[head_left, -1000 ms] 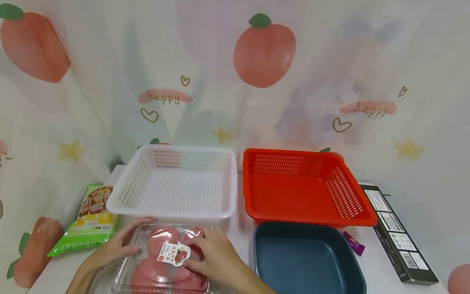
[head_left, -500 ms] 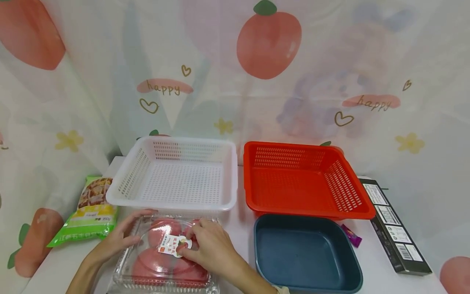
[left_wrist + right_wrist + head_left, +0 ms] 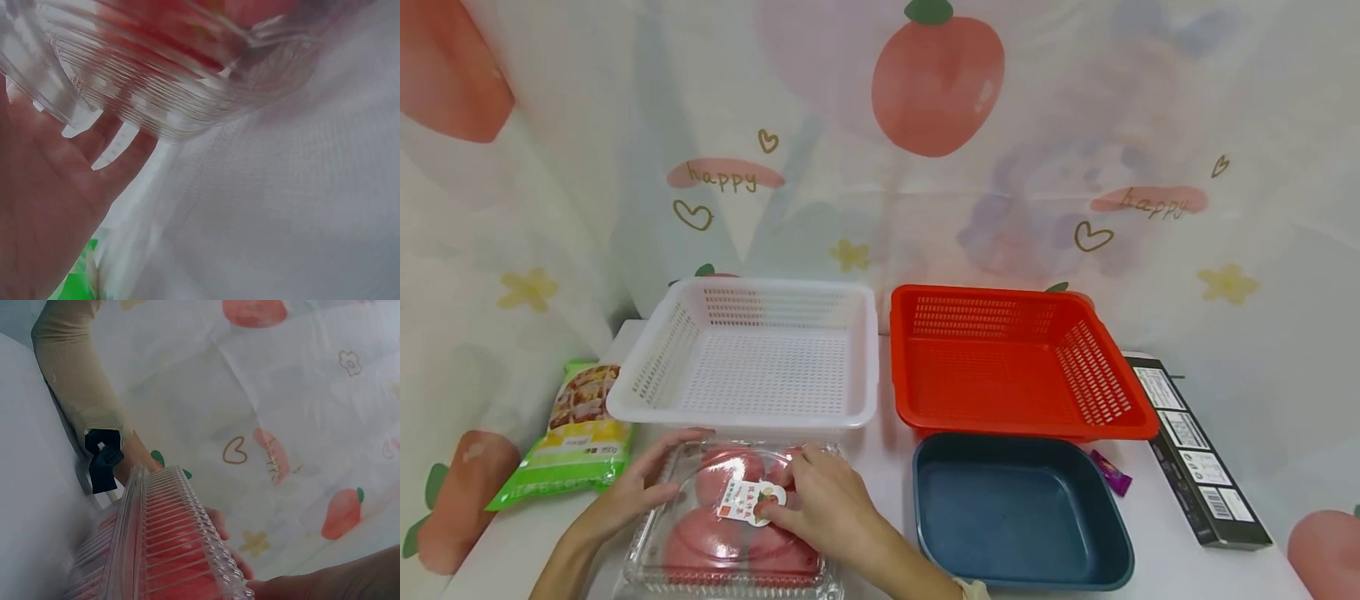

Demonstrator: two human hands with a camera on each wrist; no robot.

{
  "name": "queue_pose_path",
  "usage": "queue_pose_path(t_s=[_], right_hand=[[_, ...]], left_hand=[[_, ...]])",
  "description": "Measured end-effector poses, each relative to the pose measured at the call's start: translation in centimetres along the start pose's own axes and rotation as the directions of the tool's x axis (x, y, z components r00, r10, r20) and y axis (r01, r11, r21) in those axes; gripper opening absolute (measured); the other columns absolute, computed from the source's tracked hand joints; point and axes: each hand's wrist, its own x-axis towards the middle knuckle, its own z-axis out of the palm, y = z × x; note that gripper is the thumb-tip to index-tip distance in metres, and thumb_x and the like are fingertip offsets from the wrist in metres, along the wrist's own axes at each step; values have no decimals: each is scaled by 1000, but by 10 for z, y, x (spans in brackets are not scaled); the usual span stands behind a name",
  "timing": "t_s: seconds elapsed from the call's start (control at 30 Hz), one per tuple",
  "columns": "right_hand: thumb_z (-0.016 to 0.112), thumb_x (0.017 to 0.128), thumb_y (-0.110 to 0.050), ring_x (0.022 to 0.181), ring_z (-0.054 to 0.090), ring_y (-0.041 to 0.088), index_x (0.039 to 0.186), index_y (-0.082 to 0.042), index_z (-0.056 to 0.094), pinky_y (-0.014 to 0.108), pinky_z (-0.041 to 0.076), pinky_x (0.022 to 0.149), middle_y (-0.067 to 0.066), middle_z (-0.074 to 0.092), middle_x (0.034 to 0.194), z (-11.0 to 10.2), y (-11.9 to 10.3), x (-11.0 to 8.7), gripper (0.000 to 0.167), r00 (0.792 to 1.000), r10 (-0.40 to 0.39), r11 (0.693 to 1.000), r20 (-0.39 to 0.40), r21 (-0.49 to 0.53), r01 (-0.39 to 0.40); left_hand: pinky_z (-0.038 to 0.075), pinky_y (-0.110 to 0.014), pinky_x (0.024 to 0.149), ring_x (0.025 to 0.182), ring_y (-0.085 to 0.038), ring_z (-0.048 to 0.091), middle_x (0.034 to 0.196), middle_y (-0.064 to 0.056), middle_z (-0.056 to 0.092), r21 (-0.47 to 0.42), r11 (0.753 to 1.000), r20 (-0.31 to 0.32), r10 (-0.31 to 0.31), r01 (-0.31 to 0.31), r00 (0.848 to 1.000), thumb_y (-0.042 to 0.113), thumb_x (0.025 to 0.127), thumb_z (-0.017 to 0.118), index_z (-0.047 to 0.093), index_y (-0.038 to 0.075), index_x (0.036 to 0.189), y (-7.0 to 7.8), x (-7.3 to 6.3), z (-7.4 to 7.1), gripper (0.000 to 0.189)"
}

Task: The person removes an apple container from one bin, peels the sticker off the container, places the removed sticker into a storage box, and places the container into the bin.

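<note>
A clear plastic clamshell box [image 3: 655, 542] with several round red fruits [image 3: 703, 542] inside stands at the front left of the table, its lid on. A white label [image 3: 739, 500] with a fruit picture lies on the lid. My right hand [image 3: 831, 504] is over the lid, thumb and index finger pinching at the label's right end. At the box's left side rests my left hand [image 3: 625, 492], fingers reaching along the far corner and thumb at the lid's edge. The left wrist view shows its fairly straight fingers [image 3: 134, 159] against the ribbed plastic side.
Behind the box stands a white perforated basket [image 3: 870, 358]. To its right is a red basket [image 3: 1030, 429], with a dark blue basin [image 3: 1022, 508] in front. A green snack bag [image 3: 568, 442] lies left; a small purple packet [image 3: 1111, 473] and a long black box [image 3: 1198, 454] lie right.
The right thumb and index finger have shifted slightly at the label's right end, the thumb now overlapping its fruit picture. The left hand stays at the box; the head view has tilted a little.
</note>
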Motion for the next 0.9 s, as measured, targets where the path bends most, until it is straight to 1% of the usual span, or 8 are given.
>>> queue_pose_path(t_s=[0.13,0.23,0.3,0.4,0.57,0.7,0.83,0.9], right_hand=[[75,78,-42,68,43,2,79,-22,62,13,30,59,-12,49,72,6,-2,0,24,997,-29,998,-68,-59,25],[75,79,-42,67,44,3,78,-23,62,13,30,60,-12,49,70,9,-1,0,24,994,-38,997,-101,-74,30],[75,79,-42,66,45,3,77,-23,63,13,31,60,-12,50,70,10,-1,0,23,993,-40,997,-111,-75,32],[75,81,-37,66,47,3,77,-23,64,14,33,60,-12,51,70,10,-1,0,19,992,-40,996,-117,-87,30],[73,80,-24,64,48,3,75,-23,64,16,33,60,-12,52,69,11,-1,0,11,989,-44,991,-138,-131,26],[72,80,-21,67,53,6,72,-22,62,17,33,60,-11,54,69,15,-1,-1,13,980,-89,976,-176,-211,51],[70,82,-21,72,56,7,74,-21,61,19,36,61,-9,55,70,18,-2,-2,13,969,-147,947,-200,-310,80],[69,84,-22,72,56,7,77,-21,60,19,36,62,-9,54,70,19,-2,-2,12,967,-162,941,-197,-327,90]], left_hand=[[34,-9,101,130,7,42,146,14,45,2,1000,-7,6,-6,1000,-12,87,50,33,-2,145,1,-2,0,61],[34,-9,101,131,7,41,146,14,45,-6,1000,-5,4,-4,1000,-11,87,50,33,-2,144,1,-1,0,60],[33,-9,102,131,6,41,146,13,45,-5,1000,-3,10,-10,1000,-11,87,50,33,-3,144,1,-1,1,60],[34,-8,100,130,8,41,145,15,45,-3,1000,-18,1,-1,1000,-11,87,50,34,-2,144,2,-2,1,60],[33,-8,100,129,8,41,144,15,45,-6,1000,-20,9,-9,1000,-12,87,50,34,-3,144,1,-2,2,60],[32,-8,100,131,7,41,145,14,46,-8,1000,-10,25,-25,1000,-13,86,50,33,-4,143,-1,-3,2,60],[32,-8,102,132,6,40,147,12,45,-8,999,-5,42,-42,999,-14,85,49,32,-5,144,-1,-2,2,62],[32,-8,103,133,6,40,147,12,44,-7,999,-4,48,-48,999,-14,85,49,32,-5,144,-1,-1,2,62]])
